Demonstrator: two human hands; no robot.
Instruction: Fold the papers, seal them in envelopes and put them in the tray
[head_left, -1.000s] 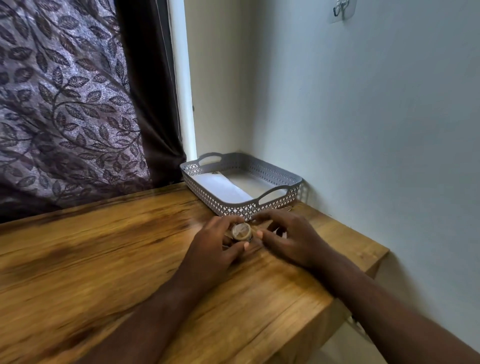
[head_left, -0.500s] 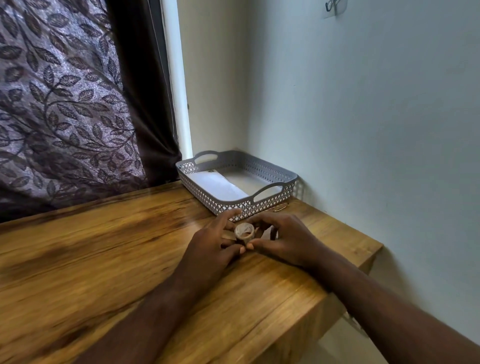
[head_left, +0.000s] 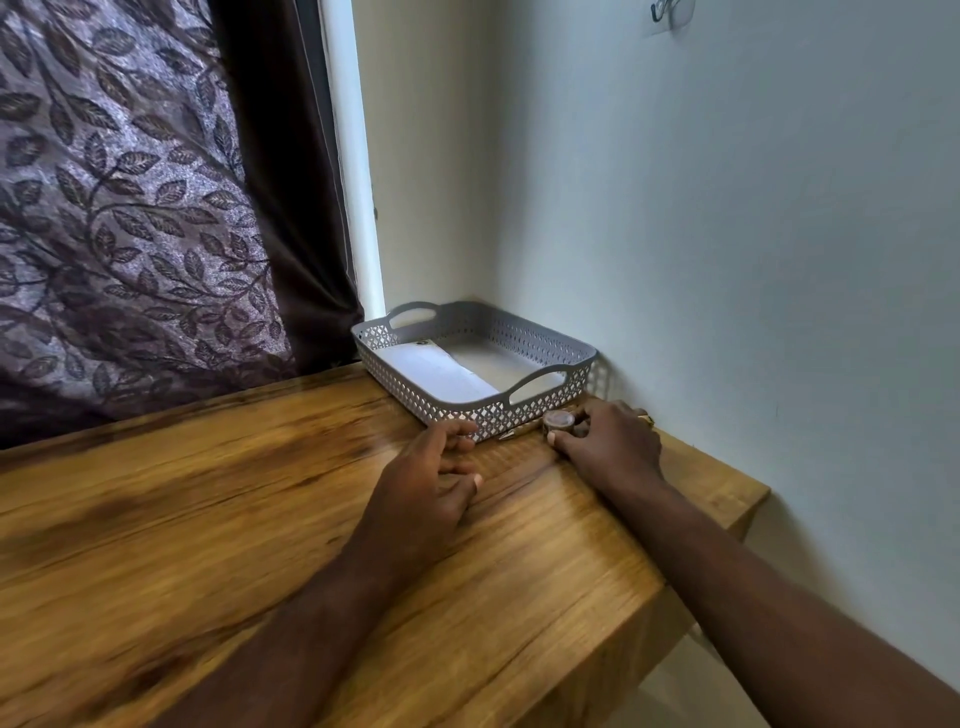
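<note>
Your right hand (head_left: 610, 444) sits on the worktop (head_left: 208, 519) at the near right corner of the tray (head_left: 457, 408). Thumb and fingers are curled round a small round brown item (head_left: 559, 421) and pinch it. It stands on the wood just in front of the tray's near wall; too small to tell what it is.

Your left hand (head_left: 431, 478) rests on the worktop to the left, apart from the right one. Fingers are loosely curled with nothing in them, fingertips close to the tray's near corner.

Between the 2 hands, a slim pointed thing (head_left: 514, 431) lies against the foot of the tray; blurred, cannot tell what. A bit of gold (head_left: 647, 418) shows past your right knuckles, unclear.

The tray is grey plastic with lattice sides and 2 cut-out handles, pushed into the far corner of the worktop near the wall (head_left: 727, 260). 1 white envelope (head_left: 431, 371) lies flat inside along its left half; the right half shows bare floor.

A dark leaf-pattern curtain (head_left: 130, 208) hangs behind the worktop on the left. A hook (head_left: 670, 13) is stuck high on the wall.
</note>
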